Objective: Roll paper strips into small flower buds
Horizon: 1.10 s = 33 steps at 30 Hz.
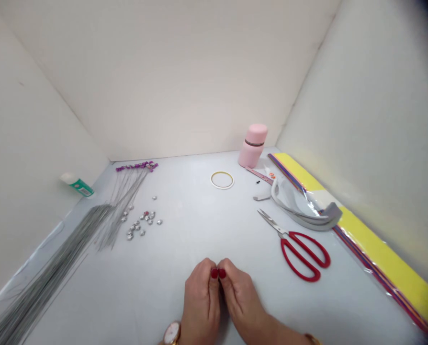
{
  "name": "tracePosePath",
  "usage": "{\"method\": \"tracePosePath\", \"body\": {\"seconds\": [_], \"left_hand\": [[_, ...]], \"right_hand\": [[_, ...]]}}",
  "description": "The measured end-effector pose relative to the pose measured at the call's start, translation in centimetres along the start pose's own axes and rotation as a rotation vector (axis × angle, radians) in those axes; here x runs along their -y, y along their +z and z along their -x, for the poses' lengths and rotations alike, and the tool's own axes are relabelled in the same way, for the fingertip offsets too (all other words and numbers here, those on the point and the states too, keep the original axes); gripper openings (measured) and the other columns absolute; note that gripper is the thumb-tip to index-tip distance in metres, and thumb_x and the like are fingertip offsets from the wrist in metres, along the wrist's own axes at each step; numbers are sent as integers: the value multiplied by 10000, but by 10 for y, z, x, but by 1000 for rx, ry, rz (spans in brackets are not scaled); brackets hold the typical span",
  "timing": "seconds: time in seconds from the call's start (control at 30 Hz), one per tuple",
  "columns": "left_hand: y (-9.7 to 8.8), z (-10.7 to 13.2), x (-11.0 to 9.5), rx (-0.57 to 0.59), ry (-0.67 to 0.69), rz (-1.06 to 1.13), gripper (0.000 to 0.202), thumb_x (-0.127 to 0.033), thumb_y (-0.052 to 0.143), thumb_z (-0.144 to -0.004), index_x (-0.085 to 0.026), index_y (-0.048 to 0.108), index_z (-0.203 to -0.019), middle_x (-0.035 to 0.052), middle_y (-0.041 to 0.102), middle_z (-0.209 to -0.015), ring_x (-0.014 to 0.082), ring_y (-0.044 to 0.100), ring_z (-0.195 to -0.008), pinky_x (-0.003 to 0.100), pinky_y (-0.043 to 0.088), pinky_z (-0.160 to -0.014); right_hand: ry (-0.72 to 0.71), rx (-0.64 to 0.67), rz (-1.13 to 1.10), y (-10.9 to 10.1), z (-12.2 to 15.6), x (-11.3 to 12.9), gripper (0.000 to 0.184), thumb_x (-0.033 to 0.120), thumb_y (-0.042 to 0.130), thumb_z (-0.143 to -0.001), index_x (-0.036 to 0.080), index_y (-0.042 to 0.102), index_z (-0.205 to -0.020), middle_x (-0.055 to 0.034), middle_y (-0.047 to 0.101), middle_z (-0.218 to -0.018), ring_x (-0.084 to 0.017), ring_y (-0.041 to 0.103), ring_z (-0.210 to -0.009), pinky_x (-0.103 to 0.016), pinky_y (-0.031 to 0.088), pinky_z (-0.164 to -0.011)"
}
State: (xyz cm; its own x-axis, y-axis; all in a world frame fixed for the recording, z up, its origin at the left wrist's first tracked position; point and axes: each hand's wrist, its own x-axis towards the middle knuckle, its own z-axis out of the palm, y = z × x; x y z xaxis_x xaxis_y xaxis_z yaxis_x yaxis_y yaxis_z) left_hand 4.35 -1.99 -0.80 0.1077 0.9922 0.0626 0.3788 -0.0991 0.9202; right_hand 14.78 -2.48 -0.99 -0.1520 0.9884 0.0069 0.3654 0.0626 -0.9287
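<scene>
My left hand (pixel 200 302) and my right hand (pixel 241 304) rest at the bottom middle of the white surface (pixel 185 201), curled, with their red-nailed fingertips meeting. Nothing shows between them, though the fingers could hide something small. To their upper left lie small silver star beads (pixel 142 223). Beyond those, a fan of thin wires ends in purple beads (pixel 137 166). A long bundle of grey wires (pixel 52 268) runs to the lower left. Red-handled scissors (pixel 300 254) lie open to the right of my right hand, not touching it.
White walls (pixel 185 72) box in the surface on three sides. A pink flask (pixel 253 146), a tape ring (pixel 221 179) and a green-labelled glue tube (pixel 78 186) stand near the back. Grey strips in clear plastic (pixel 307 211) and yellow sheets (pixel 386 261) lie along the right.
</scene>
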Motion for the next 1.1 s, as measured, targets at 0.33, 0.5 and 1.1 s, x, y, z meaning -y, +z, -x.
{"method": "tracePosePath", "body": {"seconds": [0.33, 0.5, 1.1], "left_hand": [[1, -1, -6, 2, -137, 231, 340, -415, 254, -892, -213, 365, -642, -41, 347, -553, 133, 356, -512, 239, 336, -507], [-1, -2, -3, 28, -108, 162, 330, -397, 260, -895, -218, 333, -628, -45, 320, -560, 134, 325, -514, 244, 306, -502], [-10, -14, -4, 99, -223, 466, 295, -380, 377, -874, -173, 457, -680, -27, 442, -597, 118, 421, -574, 219, 373, -557]], "right_hand": [[73, 35, -34, -7, -2, 10, 284, 355, 214, -915, 218, 343, -702, 54, 376, -556, -114, 373, -502, -218, 313, -485], [34, 47, 44, -6, -3, 6, 282, 346, 237, -908, 216, 326, -674, 54, 352, -559, -112, 348, -497, -223, 306, -477], [-191, -153, -1, -12, -7, -1, 150, 203, 430, -854, 195, 579, -842, -11, 549, -660, -130, 543, -584, -230, 446, -559]]}}
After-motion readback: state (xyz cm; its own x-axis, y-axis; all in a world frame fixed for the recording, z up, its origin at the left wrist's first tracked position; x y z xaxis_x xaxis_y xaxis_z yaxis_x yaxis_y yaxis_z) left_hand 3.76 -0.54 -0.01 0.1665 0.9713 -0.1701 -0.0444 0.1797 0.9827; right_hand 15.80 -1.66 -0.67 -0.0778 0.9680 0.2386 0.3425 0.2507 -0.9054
